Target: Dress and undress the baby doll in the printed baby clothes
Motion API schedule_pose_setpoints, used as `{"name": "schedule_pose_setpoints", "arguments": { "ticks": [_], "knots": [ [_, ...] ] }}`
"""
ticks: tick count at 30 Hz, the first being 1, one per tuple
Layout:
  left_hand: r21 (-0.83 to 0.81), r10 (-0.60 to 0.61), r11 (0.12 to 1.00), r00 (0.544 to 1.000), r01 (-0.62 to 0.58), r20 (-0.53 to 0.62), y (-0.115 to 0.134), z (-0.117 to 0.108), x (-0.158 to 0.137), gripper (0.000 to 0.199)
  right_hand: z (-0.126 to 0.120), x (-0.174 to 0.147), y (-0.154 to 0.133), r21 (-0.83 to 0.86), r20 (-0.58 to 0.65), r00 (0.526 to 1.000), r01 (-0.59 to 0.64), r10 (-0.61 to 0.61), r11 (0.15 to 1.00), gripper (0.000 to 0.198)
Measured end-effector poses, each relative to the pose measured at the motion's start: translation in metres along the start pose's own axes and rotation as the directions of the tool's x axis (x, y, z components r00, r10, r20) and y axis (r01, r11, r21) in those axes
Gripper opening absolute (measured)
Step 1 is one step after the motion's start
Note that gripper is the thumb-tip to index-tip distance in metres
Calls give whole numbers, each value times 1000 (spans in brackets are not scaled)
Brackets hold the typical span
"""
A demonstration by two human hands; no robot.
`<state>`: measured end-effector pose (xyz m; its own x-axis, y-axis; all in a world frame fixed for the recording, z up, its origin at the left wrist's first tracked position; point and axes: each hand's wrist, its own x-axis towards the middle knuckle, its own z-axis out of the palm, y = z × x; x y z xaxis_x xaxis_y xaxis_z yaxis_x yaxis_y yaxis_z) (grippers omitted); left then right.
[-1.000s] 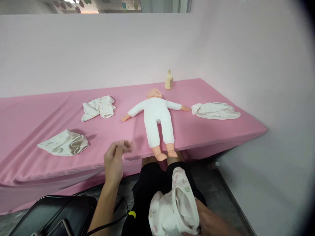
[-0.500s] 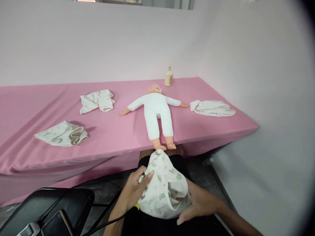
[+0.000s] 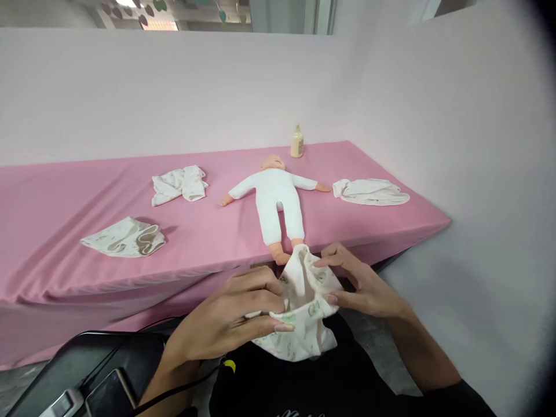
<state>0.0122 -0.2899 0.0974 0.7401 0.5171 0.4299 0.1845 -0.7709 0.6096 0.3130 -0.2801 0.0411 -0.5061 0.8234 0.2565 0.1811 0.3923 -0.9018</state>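
Over my lap I hold a white baby garment [image 3: 299,341] printed with small green bears; its exact kind is hard to make out. My left hand [image 3: 237,310] is closed on its left side, thumb in front near the folded edge. On the other side my right hand [image 3: 367,284] pinches the fabric between thumb and fingers. The cloth opens toward me between both hands, its top bunched to a point. Just beyond it lies a baby doll [image 3: 278,200] in a white body suit, on its back with arms spread. The garment hides one of its feet.
The bed [image 3: 234,231] has a pink cover. On it lie two printed cloth garments, one farther back [image 3: 180,184] and one near the front [image 3: 125,237]. A white cloth [image 3: 371,191] and a pump bottle [image 3: 297,142] lie rightward. A black chair [image 3: 143,347] holds a phone [image 3: 110,397].
The garment has been raised and turned, its opening now facing up. My right hand has moved from below it to its upper right side. My left hand has shifted its grip. The view has tilted up.
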Motion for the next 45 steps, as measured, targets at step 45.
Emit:
{"name": "schedule_pose_setpoints", "arguments": {
  "ticks": [45],
  "knots": [
    [169,-94,976,964,139,-250,20,76,33,26,47,-32,-28,77,-263,965,27,-6,997,26]
  ]
}}
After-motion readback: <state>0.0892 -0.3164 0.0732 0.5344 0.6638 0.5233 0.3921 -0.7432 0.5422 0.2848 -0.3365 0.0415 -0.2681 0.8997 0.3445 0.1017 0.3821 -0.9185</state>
